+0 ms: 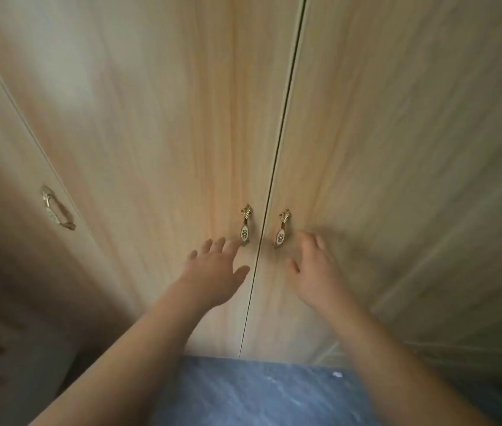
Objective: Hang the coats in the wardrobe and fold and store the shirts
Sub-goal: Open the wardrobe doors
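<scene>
Operator: Wardrobe position?

Manual: The wardrobe [151, 118] stands directly in front of you and fills most of the view. Its two centre doors are closed and meet at a thin dark seam [277, 149] that runs down to the floor [258, 395].

Operator: Handles?

Manual: One ornate gold handle is mounted on each side of the seam, both at the same height and close to it. These are the left handle [245, 229] and the right handle [282, 230]. A third handle [57, 209] sits on the panel far to your left, well apart from both hands.

Operator: Hand state?

Manual: Your left hand [212, 269] is raised in front of the left door with its back toward you. Its fingers are straight and spread, and it holds nothing. The fingertips reach the lower end of the left handle; contact cannot be confirmed. Your right hand [317, 272] is on the other side of the seam, just beside the right handle. Its fingers are extended and relaxed, the thumb points toward the seam, and nothing is gripped. Whether this hand touches the door cannot be told. A soft shadow lies on the door next to it.

Operator: Floor?

Manual: Dark blue-grey and marbled, it shows between your forearms at the wardrobe's base. A small white speck [337, 374] lies on it near your right forearm.
</scene>
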### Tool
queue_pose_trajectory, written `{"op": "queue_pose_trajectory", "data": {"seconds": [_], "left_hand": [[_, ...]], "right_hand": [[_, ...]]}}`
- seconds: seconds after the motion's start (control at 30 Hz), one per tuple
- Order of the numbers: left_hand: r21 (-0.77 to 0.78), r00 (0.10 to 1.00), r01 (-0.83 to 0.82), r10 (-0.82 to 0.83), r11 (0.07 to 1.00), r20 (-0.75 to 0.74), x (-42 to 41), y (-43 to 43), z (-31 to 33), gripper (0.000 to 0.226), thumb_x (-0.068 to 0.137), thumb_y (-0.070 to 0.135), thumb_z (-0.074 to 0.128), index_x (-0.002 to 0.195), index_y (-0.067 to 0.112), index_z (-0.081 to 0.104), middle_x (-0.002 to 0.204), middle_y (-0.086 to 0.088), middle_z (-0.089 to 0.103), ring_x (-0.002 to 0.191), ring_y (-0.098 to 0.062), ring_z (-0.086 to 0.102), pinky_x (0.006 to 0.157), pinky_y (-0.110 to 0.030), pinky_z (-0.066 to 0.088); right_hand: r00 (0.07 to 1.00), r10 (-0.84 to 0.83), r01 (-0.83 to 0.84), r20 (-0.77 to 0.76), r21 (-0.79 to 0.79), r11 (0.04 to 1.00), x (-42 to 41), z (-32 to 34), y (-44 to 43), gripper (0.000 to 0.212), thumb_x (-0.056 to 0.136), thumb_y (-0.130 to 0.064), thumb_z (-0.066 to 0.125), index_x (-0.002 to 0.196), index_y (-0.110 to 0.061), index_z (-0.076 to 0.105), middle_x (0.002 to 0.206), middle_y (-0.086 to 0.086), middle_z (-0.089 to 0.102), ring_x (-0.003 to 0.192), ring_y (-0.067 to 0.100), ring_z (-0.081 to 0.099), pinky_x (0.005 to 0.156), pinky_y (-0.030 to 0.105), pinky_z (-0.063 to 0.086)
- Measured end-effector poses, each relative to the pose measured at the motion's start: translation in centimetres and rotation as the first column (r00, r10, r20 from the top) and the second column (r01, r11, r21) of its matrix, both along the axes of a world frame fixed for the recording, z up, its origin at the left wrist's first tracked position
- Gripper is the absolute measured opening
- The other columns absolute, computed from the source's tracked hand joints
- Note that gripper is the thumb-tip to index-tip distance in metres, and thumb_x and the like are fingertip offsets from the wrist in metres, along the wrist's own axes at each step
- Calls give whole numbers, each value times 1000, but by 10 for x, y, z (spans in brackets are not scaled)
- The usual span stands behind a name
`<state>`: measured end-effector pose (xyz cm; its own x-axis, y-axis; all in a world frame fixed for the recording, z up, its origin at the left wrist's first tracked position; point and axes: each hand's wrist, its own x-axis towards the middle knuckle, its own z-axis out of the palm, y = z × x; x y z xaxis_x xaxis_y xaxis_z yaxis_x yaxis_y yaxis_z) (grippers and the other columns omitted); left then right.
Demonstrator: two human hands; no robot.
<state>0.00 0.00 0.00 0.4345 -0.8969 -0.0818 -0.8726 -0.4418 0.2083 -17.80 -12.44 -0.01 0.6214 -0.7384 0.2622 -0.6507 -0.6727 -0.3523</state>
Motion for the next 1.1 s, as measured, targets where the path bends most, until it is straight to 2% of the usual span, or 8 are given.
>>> {"op": "queue_pose_trajectory", "data": {"seconds": [0.1,0.2,0.27,0.5,0.73,0.8,0.9,1.1], "left_hand": [[-49,1000,24,-23,999,21,1,-5,-1,64,97,57,37,153,29,22,155,3,35,144,-26,29,112,-46,33],[-76,1000,4,-6,997,-19,-1,-5,-4,56,97,51,41,149,31,30,146,4,46,135,-23,41,102,-42,42],[-49,999,-33,31,998,-33,-4,3,-5,53,98,47,42,147,30,32,141,3,52,128,-24,48,98,-40,44],[26,996,-74,75,997,-48,-47,50,-23,54,98,42,42,149,26,32,137,-1,56,121,-26,53,97,-42,47],[-26,998,-27,25,999,-61,-150,74,-20,50,96,43,44,144,28,37,134,0,58,118,-26,57,94,-42,49],[-49,998,22,-25,999,-65,-186,72,-16,47,95,44,45,140,31,40,132,1,59,117,-25,58,94,-43,51],[-51,993,99,-102,994,-63,-236,66,-9,49,93,45,46,140,31,41,135,1,58,119,-26,56,97,-46,51],[-41,969,248,-247,968,20,-316,54,2,52,93,43,46,143,28,41,139,-1,54,125,-28,51,100,-45,47]], "right_hand": [[976,-140,108,167,185,977,19,1,-19,46,90,-21,62,131,-4,50,125,16,55,116,34,54,95,37,43],[969,-184,106,164,395,912,47,1,-18,29,90,-26,62,115,-12,58,100,3,62,98,27,63,76,29,43],[965,-183,81,189,447,891,56,-8,-8,34,88,-28,61,119,-17,55,103,1,62,98,24,62,77,28,42],[967,-108,10,232,387,922,2,-16,37,31,92,-22,58,121,-14,50,100,-4,51,96,25,60,73,24,35],[975,-53,-20,218,318,948,-136,-24,123,47,95,-29,56,138,-19,39,125,1,60,109,22,61,87,28,45],[974,-72,-2,216,325,946,-178,-27,135,45,94,-34,58,133,-26,37,118,-6,59,99,13,63,79,25,48],[971,-138,64,197,342,938,-238,-30,143,39,91,-48,59,120,-36,36,101,-18,55,76,-6,54,61,11,39],[896,-387,271,217,423,865,-346,-26,132,38,84,-44,63,114,-29,46,96,-14,57,88,11,60,72,25,48]]}}
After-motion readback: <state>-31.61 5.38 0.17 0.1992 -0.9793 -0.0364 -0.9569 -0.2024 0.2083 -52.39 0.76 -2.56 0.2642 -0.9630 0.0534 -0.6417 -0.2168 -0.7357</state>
